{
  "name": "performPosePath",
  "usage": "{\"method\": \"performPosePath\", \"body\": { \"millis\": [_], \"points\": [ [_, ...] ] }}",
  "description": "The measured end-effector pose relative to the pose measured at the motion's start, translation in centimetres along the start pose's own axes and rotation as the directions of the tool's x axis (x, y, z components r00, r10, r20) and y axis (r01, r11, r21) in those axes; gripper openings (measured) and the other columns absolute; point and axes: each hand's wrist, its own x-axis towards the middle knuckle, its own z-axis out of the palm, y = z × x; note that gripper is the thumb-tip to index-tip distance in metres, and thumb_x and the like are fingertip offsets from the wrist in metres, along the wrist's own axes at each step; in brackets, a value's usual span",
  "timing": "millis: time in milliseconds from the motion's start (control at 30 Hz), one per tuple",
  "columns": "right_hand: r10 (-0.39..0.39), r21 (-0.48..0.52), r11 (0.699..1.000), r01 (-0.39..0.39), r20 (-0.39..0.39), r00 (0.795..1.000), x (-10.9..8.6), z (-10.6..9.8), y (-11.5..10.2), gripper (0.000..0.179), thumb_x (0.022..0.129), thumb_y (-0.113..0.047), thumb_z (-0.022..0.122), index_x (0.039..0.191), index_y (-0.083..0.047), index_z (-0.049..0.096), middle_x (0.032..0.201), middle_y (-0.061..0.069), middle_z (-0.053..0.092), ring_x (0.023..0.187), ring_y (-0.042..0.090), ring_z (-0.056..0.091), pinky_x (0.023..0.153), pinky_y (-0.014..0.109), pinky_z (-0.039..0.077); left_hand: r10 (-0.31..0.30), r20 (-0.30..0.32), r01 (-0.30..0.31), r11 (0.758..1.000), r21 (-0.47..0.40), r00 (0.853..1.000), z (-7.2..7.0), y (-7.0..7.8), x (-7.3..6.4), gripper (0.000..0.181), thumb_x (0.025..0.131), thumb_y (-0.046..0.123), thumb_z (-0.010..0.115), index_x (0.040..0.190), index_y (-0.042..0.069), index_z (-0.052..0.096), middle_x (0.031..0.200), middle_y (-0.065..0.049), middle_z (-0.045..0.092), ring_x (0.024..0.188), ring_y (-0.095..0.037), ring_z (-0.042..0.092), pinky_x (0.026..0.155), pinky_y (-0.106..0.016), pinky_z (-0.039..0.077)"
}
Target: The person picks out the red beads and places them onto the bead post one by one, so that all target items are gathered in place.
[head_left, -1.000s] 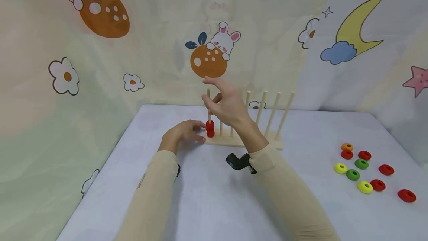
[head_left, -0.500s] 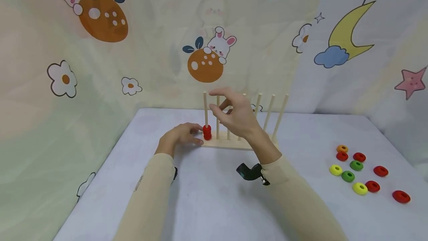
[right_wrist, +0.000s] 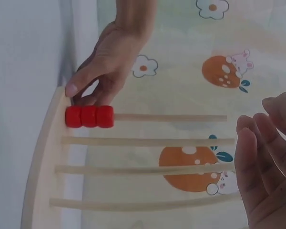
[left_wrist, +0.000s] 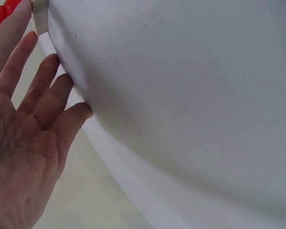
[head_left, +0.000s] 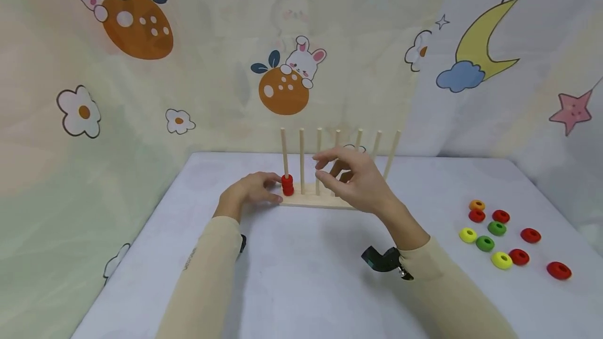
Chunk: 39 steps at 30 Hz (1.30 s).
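Note:
A wooden peg rack (head_left: 320, 200) with a row of upright pegs stands on the table. Three red beads (head_left: 287, 185) are stacked at the foot of its leftmost peg. My left hand (head_left: 247, 192) touches the rack's left end, thumb at the front corner. In the left wrist view, the fingers (left_wrist: 59, 95) of this hand are loosely extended with the palm bare. My right hand (head_left: 360, 179) is raised in front of the middle pegs, holding nothing; thumb and index finger are apart. The right wrist view shows its bent fingers (right_wrist: 262, 157) beyond the peg tips.
Loose beads lie at the right of the white table (head_left: 292, 276): several red beads (head_left: 559, 270), two green beads (head_left: 485, 244), two yellow beads (head_left: 501, 260) and an orange bead (head_left: 477, 205). A patterned cloth backdrop (head_left: 212, 67) hangs behind the table.
My right hand has drawn away from the leftmost peg, moving right and down in front of the middle pegs. The left hand has stayed at the rack's end.

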Motion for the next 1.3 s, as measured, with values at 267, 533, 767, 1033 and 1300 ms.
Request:
{"method": "performPosePath", "body": {
  "millis": [267, 533, 767, 1033, 1300],
  "points": [
    [-0.033, -0.105, 0.994, 0.04, 0.07, 0.997, -1.8, -1.4, 1.3, 0.03, 0.09, -0.001, 0.076, 0.118, -0.013, 0.071, 0.101, 0.002, 0.072, 0.07, 0.01, 0.066, 0.056, 0.028, 0.056, 0.02, 0.01, -0.02, 1.0, 0.005, 1.0, 0.1, 0.0, -0.2, 0.063, 0.089, 0.034, 0.078, 0.148, 0.029, 0.054, 0.151, -0.009, 0.053, 0.142, -0.032, 0.042, 0.113, -0.063, 0.036],
    [0.004, -0.135, 0.991, 0.012, 0.12, 0.993, -3.3, -3.1, 2.1, 0.029, 0.091, -0.002, 0.075, 0.116, -0.015, 0.071, 0.1, -0.001, 0.072, 0.071, 0.01, 0.067, 0.056, 0.031, 0.057, 0.031, 0.02, -0.031, 1.0, -0.001, 0.999, 0.1, -0.4, -0.3, 0.063, 0.09, 0.034, 0.078, 0.148, 0.027, 0.054, 0.149, -0.01, 0.054, 0.139, -0.032, 0.044, 0.113, -0.063, 0.036],
    [0.048, -0.119, 0.992, -0.041, 0.059, 0.997, -4.1, -4.5, 2.5, 0.027, 0.092, -0.002, 0.075, 0.115, -0.015, 0.072, 0.099, 0.001, 0.073, 0.071, 0.012, 0.068, 0.058, 0.03, 0.057, 0.042, 0.011, -0.042, 0.999, 0.001, 0.999, -0.2, -0.1, -0.2, 0.063, 0.089, 0.034, 0.078, 0.147, 0.026, 0.055, 0.149, -0.011, 0.054, 0.14, -0.033, 0.043, 0.114, -0.063, 0.036],
    [0.058, -0.185, 0.982, -0.047, 0.055, 0.997, -4.8, -5.5, 2.8, 0.027, 0.092, -0.002, 0.075, 0.115, -0.015, 0.072, 0.098, -0.001, 0.072, 0.072, 0.011, 0.067, 0.061, 0.028, 0.057, 0.054, 0.013, -0.054, 0.999, 0.002, 0.998, -0.1, -0.2, -0.3, 0.063, 0.089, 0.033, 0.078, 0.148, 0.025, 0.055, 0.149, -0.011, 0.054, 0.141, -0.033, 0.043, 0.114, -0.062, 0.035],
    [0.07, -0.254, 0.966, -0.055, 0.049, 0.996, -5.7, -7.1, 3.2, 0.028, 0.091, -0.002, 0.076, 0.115, -0.015, 0.072, 0.099, -0.001, 0.073, 0.071, 0.009, 0.066, 0.062, 0.026, 0.057, 0.063, 0.012, -0.064, 0.998, 0.011, 0.998, -0.2, -0.2, -0.2, 0.063, 0.089, 0.034, 0.078, 0.148, 0.025, 0.055, 0.15, -0.011, 0.053, 0.14, -0.033, 0.044, 0.113, -0.062, 0.037]
  ]
}}
